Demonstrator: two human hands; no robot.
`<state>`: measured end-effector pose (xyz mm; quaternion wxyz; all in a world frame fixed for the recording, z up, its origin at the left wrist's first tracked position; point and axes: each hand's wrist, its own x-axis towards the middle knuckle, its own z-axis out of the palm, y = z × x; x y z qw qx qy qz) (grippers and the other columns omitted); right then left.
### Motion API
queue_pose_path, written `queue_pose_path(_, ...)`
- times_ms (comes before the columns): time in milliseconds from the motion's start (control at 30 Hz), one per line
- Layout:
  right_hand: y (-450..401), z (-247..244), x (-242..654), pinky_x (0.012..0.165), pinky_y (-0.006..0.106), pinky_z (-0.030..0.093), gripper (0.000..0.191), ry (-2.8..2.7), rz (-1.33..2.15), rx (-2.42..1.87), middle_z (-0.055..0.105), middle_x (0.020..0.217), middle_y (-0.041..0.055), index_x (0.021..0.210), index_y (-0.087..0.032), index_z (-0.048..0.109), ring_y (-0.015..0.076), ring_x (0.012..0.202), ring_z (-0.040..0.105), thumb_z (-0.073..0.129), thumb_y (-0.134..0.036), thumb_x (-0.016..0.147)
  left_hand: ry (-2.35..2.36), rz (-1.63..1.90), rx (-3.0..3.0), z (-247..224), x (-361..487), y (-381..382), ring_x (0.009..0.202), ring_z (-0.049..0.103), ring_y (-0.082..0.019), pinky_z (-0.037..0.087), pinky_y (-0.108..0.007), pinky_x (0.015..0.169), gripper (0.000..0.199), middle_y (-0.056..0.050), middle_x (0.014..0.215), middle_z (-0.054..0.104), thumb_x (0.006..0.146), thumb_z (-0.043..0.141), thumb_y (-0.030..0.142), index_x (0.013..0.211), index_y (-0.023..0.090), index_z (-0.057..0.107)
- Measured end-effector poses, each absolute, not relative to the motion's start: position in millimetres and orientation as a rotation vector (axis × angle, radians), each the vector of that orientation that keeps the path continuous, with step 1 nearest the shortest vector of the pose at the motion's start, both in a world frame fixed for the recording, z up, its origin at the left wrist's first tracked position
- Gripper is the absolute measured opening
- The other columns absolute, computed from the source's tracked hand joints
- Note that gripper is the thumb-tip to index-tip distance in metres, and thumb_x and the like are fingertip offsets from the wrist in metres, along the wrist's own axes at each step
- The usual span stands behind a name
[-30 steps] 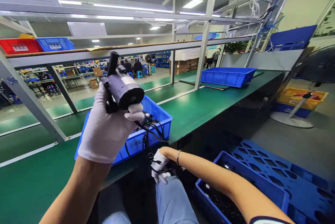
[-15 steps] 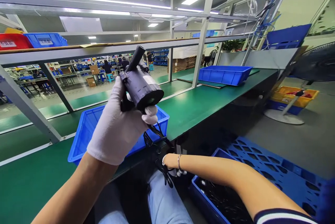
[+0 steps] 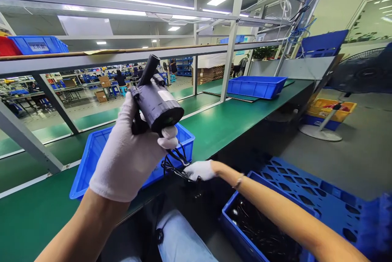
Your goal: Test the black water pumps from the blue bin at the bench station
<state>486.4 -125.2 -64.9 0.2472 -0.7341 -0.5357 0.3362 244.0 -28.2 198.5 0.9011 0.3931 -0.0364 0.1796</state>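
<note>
In the head view my left hand (image 3: 131, 151), in a white glove, is wrapped round a black cylindrical pump-like device (image 3: 157, 104). A short tube sticks up from the device, and a pale label is on its side. From below it hangs a looped black cable (image 3: 176, 164). My gloved right hand (image 3: 200, 171) is closed on this cable near the bench edge; its fingertips are partly hidden by the loops. Behind my left hand a blue bin (image 3: 82, 172) stands on the green bench (image 3: 220, 129).
A second blue bin (image 3: 255, 87) stands farther along the bench. At lower right, a blue crate (image 3: 234, 221) of black cables sits beside a blue plastic pallet (image 3: 309, 188). A standing fan (image 3: 352, 74) is at right. Grey frame posts (image 3: 233, 37) rise from the bench.
My right hand has come up from beside my knee to the bench edge, lifting the cable loops. My left hand still holds the device; the whole view has shifted slightly.
</note>
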Motion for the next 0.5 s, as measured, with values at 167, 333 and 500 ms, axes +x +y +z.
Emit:
queue_pose_path(167, -172.4, -83.3, 521.5, 0.094, 0.043, 0.062, 0.025, -1.277, 1.068, -2.012, 0.074, 0.112, 0.0075, 0.117, -0.012, 0.071, 0.021, 0.102, 0.073, 0.068, -0.034, 0.105, -0.086, 0.353, 0.771, 204.9, 247.5, -31.2, 0.052, 0.049, -0.011, 0.044, -0.018, 0.043, 0.048, -0.002, 0.074, 0.06, 0.111, 0.033, 0.052, 0.095, 0.022, 0.066)
queue_pose_path(333, -135.7, -153.1, 463.9, 0.108, 0.051, 0.056, 0.036, -1.276, 1.021, -2.001, 0.066, 0.138, 0.0109, 0.132, -0.015, 0.068, 0.0271, 0.126, 0.066, 0.076, -0.027, 0.099, -0.111, 0.331, 0.77, 207.9, 255.4, -42.6, 0.052, 0.051, -0.012, 0.045, -0.018, 0.043, 0.049, -0.002, 0.074, 0.059, 0.111, 0.032, 0.053, 0.095, 0.022, 0.066)
queue_pose_path(500, -108.3, -177.2, 417.8, 0.094, 0.042, 0.062, 0.027, -1.128, 0.855, -2.183, 0.074, 0.115, 0.0067, 0.121, -0.012, 0.071, 0.0224, 0.104, 0.073, 0.068, -0.035, 0.105, -0.093, 0.312, 0.797, 204.6, 260.3, -52.0, 0.049, 0.05, -0.011, 0.043, -0.018, 0.041, 0.05, -0.001, 0.072, 0.058, 0.111, 0.03, 0.053, 0.094, 0.021, 0.065)
